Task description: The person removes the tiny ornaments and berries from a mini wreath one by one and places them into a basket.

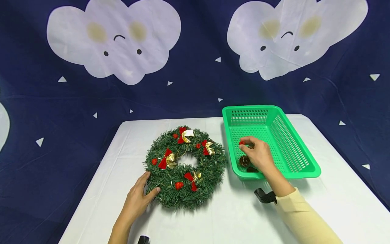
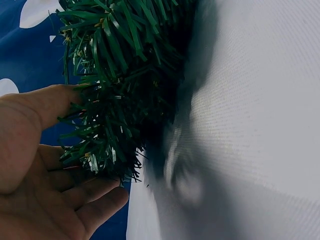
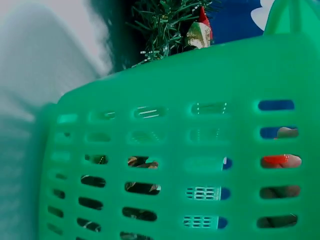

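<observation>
A round green wreath (image 1: pixel 213 173) lies on the white table, dotted with small red berry-like ornaments and several red-and-gold bows. My left hand (image 1: pixel 138 198) rests against its lower left edge, thumb and fingers spread loosely; in the left wrist view the fingers (image 2: pixel 102 205) touch the green needles (image 2: pixel 120 60). Over the green basket (image 1: pixel 301 149), my right hand (image 1: pixel 259 152) pinches a small red ornament (image 1: pixel 241 143) between thumb and fingertips. Brown pinecones (image 1: pixel 244 161) lie in the basket below that hand and are partly hidden by it. Through the basket's slots the right wrist view shows a red patch (image 3: pixel 275 161) beside fingers.
The basket stands right of the wreath, its slotted wall (image 3: pixel 170 175) filling most of the right wrist view. A white cloth covers the table (image 1: pixel 243 217). Behind it hangs a dark blue curtain (image 1: pixel 198 84) with clouds and small white triangles.
</observation>
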{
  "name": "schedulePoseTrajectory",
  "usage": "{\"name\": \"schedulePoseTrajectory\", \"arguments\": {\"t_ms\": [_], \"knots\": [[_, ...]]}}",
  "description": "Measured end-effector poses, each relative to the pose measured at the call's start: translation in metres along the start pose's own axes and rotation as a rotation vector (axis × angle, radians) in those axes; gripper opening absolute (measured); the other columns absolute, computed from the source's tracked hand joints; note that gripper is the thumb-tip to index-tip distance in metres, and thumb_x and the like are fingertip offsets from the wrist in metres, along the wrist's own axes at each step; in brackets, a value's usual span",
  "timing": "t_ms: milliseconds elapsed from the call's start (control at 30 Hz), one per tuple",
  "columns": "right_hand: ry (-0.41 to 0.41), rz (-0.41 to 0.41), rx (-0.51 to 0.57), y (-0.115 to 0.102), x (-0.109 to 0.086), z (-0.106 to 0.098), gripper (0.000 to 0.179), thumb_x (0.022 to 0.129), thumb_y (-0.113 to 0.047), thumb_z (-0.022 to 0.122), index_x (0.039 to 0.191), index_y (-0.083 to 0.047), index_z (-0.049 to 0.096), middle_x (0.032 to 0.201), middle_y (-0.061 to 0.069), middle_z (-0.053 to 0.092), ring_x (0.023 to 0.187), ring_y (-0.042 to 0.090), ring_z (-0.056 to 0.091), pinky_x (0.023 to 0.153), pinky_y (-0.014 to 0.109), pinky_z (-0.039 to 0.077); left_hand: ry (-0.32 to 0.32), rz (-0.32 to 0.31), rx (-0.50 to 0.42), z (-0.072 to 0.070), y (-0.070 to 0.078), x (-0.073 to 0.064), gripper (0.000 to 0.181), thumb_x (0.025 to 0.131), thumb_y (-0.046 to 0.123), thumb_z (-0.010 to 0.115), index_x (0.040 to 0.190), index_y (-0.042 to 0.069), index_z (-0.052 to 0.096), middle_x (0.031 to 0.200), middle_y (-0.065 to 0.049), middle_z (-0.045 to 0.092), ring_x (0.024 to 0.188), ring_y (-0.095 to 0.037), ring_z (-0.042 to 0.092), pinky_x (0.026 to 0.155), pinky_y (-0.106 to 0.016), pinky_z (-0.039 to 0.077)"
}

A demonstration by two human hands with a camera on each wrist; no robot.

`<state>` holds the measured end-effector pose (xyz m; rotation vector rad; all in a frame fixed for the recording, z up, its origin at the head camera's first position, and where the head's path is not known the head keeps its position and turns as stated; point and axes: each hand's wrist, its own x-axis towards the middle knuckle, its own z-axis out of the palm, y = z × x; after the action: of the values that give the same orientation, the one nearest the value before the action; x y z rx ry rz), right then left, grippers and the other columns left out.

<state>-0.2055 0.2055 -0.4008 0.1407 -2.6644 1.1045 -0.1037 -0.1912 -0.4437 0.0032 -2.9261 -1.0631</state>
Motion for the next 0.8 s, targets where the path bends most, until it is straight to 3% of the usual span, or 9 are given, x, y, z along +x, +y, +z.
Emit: {"name": "schedulePoseTrajectory", "arguments": {"t_ms": [367, 800], "knots": [[-0.053, 0.032, -0.03, 0.011, 0.005, -0.009, 0.032, 0.09, -0.025, 0.065, 0.118, -0.01, 0.064, 0.109, 0.016, 0.069, 0.1, 0.036, 0.065, 0.079, 0.048, 0.052, -0.013, -0.016, -0.002, -0.001, 0.001, 0.0, 0.075, 0.088, 0.032, 0.065, 0.148, 0.004, 0.028, 0.154, -0.018, 0.027, 0.139, -0.043, 0.029, 0.11, -0.061, 0.028], [-0.096, 0.046, -0.09, 0.02, 0.009, -0.017, 0.029, 0.091, -0.026, 0.062, 0.115, -0.01, 0.065, 0.107, 0.013, 0.071, 0.1, 0.034, 0.063, 0.074, 0.045, 0.051, -0.01, -0.003, 0.005, -0.001, 0.001, 0.002, 0.074, 0.088, 0.029, 0.065, 0.147, 0.002, 0.029, 0.153, -0.019, 0.028, 0.138, -0.043, 0.031, 0.109, -0.062, 0.029]]}}
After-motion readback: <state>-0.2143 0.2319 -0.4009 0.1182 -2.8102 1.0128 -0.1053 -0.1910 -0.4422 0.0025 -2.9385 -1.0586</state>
